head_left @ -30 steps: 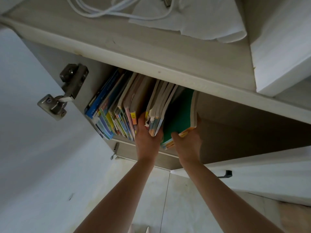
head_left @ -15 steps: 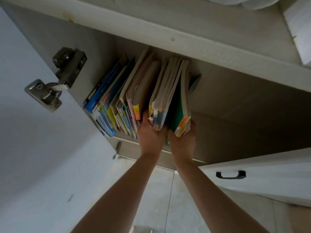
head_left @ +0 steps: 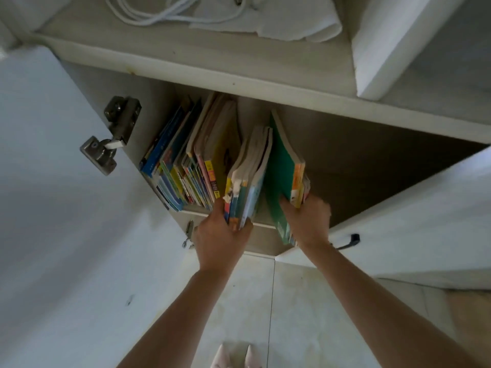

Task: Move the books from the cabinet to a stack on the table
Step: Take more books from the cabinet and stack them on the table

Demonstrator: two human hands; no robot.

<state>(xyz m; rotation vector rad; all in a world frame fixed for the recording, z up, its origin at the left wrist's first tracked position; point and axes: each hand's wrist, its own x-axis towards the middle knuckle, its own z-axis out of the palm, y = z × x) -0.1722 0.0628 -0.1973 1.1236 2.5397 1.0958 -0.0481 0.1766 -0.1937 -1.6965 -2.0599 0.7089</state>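
A row of thin, colourful books (head_left: pixel 186 166) stands upright on the low cabinet shelf (head_left: pixel 263 225), packed toward the left wall. My left hand (head_left: pixel 220 235) grips the lower edges of a small bundle of books (head_left: pixel 249 179) at the row's right end. My right hand (head_left: pixel 305 221) grips a green-covered book (head_left: pixel 280 168) with an orange spine, held apart to the right of that bundle. Both sets of books stick out past the shelf's front edge.
The white left cabinet door (head_left: pixel 53 181) stands open with its metal hinge (head_left: pixel 111 136). The right door with a black handle (head_left: pixel 350 240) is partly open beside my right hand. White cables (head_left: pixel 164 11) and cloth lie on the tabletop above. Tiled floor lies below.
The green book and the bundle were pressed together; now my right hand has drawn the green book to the right and outward, opening a gap. The bundle in my left hand has slid forward.
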